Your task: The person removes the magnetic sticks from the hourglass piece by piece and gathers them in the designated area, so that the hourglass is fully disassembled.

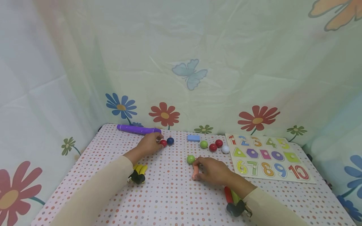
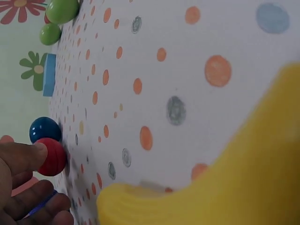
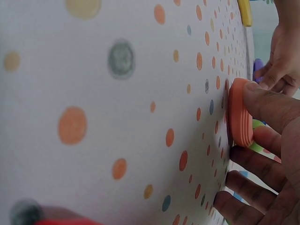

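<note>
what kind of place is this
Probably a child's play or learning corner: a number puzzle board and coloured balls like the red ball lie on a dotted tablecloth, with a flower-and-butterfly sheet behind.

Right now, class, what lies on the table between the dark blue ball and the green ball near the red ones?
A light blue block lies between the dark blue ball and the green ball, slightly farther back; the head view shows it.

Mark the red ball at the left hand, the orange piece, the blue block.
red ball (image 2: 52, 157), left wrist view, its front face.
orange piece (image 3: 240, 112), right wrist view, ribbed side.
blue block (image 1: 193, 138), head view, top face.
</note>
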`<action>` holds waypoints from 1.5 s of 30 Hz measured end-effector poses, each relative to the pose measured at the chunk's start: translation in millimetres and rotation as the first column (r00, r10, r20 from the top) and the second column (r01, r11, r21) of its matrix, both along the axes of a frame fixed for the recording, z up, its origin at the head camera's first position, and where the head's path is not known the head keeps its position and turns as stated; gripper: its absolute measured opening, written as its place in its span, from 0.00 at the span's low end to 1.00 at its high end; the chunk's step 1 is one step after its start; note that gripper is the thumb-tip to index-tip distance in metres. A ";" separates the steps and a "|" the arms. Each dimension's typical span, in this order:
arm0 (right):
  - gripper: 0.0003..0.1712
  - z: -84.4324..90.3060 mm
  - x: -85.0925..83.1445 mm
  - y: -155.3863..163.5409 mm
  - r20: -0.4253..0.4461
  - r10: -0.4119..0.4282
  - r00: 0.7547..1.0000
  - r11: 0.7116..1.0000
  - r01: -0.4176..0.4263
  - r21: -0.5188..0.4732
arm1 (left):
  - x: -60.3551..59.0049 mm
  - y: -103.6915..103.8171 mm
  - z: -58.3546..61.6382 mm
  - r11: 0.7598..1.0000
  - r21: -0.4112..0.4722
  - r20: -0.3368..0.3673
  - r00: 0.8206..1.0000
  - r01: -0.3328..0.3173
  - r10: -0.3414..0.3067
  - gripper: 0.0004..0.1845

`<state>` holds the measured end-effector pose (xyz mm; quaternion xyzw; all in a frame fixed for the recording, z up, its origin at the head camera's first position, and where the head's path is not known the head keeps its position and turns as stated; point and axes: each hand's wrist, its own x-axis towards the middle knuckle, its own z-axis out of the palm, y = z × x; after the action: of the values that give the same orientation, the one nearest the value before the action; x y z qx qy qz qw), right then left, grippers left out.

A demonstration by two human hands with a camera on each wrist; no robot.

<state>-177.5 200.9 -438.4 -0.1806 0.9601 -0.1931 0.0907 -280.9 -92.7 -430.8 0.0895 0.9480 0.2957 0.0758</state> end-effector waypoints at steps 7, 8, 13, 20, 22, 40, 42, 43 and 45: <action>0.26 -0.1 -0.2 0.2 -0.004 0.005 1.000 1.000 -0.005 -0.004 | 5.0 -3.3 9.6 0.998 -0.055 0.001 1.000 -0.031 0.031 0.22; 0.26 0.0 -0.2 0.3 -0.004 0.005 1.000 1.000 -0.005 -0.005 | 6.0 -2.6 11.0 0.998 -0.061 -0.008 0.999 -0.034 0.034 0.22; 0.26 0.3 -0.3 1.3 -0.004 0.017 1.000 1.000 -0.017 -0.015 | 19.0 6.8 20.4 0.997 -0.072 -0.074 0.997 0.022 -0.027 0.22; 0.27 0.6 0.3 1.9 0.001 0.021 1.000 1.000 -0.021 -0.019 | 42.4 31.5 23.0 0.970 -0.032 -0.131 0.962 0.239 -0.241 0.20; 0.27 0.8 0.2 1.5 0.005 0.014 1.000 1.000 -0.014 -0.017 | 46.7 39.1 20.0 0.959 -0.011 -0.127 0.951 0.284 -0.283 0.19; 0.26 3.1 1.4 0.2 0.016 -0.003 1.000 1.000 0.003 -0.028 | 55.7 79.1 -12.5 0.933 0.060 -0.098 0.932 0.355 -0.348 0.21; 0.26 3.0 1.7 0.5 0.011 0.000 1.000 0.999 0.000 -0.035 | 54.8 80.7 -14.7 0.932 0.062 -0.100 0.932 0.357 -0.350 0.20; 0.26 3.0 1.9 0.6 0.008 0.004 1.000 0.999 -0.004 -0.038 | 54.5 81.2 -15.1 0.932 0.060 -0.101 0.931 0.358 -0.351 0.20; 0.26 2.9 2.1 0.8 0.005 0.007 1.000 0.999 -0.007 -0.042 | 54.6 82.3 -14.8 0.931 0.054 -0.102 0.930 0.360 -0.354 0.21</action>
<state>-175.4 201.7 -435.5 -0.1853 0.9550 -0.2133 0.0903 -226.3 -10.4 -445.6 0.2764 0.9072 0.3064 0.0819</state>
